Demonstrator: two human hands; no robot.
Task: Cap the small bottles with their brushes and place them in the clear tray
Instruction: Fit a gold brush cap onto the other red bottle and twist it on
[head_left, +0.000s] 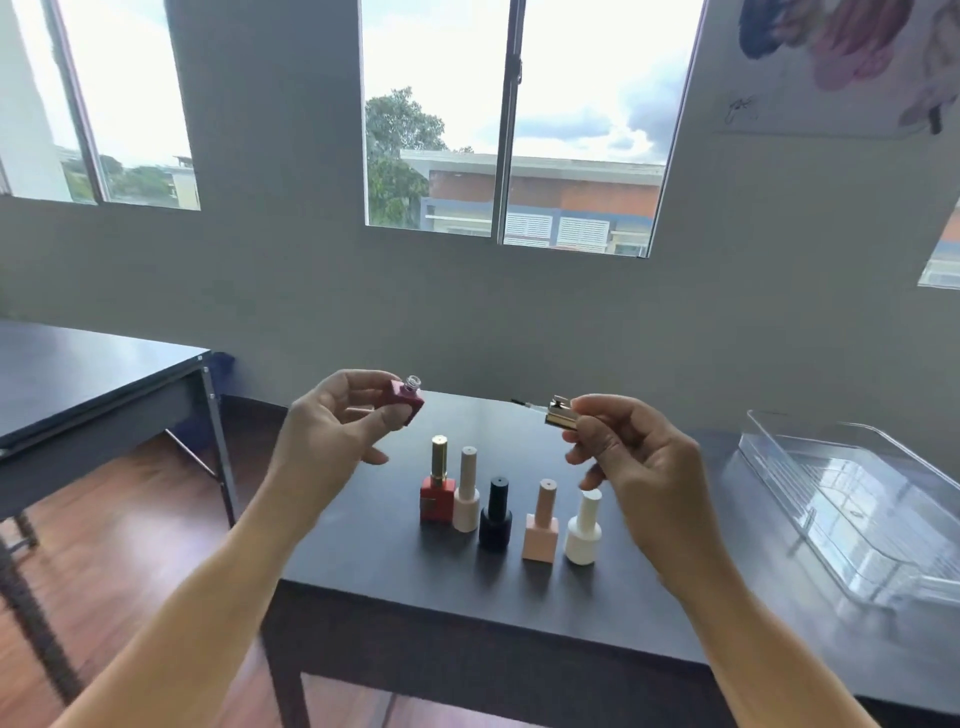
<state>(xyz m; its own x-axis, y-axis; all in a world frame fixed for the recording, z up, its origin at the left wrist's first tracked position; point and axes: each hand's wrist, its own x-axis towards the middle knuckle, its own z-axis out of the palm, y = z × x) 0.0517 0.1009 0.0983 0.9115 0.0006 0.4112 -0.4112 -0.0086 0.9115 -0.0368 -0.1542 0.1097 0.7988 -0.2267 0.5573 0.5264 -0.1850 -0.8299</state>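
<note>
My left hand (332, 421) holds a small dark-pink square bottle (406, 401) above the table, its open neck tilted toward the right. My right hand (628, 457) pinches a gold brush cap (562, 414), its thin brush pointing left toward the bottle; a gap separates the two. Below them several capped bottles stand in a row on the dark table (395, 566): a red one with a gold cap (437, 486), a cream one (466, 493), a black one (496, 514), a peach one (541, 522) and a white one (584, 530). The clear tray (852, 514) sits at the right with nothing in it.
A second dark table (78, 395) stands to the left across a strip of wooden floor (130, 530). A grey wall with windows runs behind the table.
</note>
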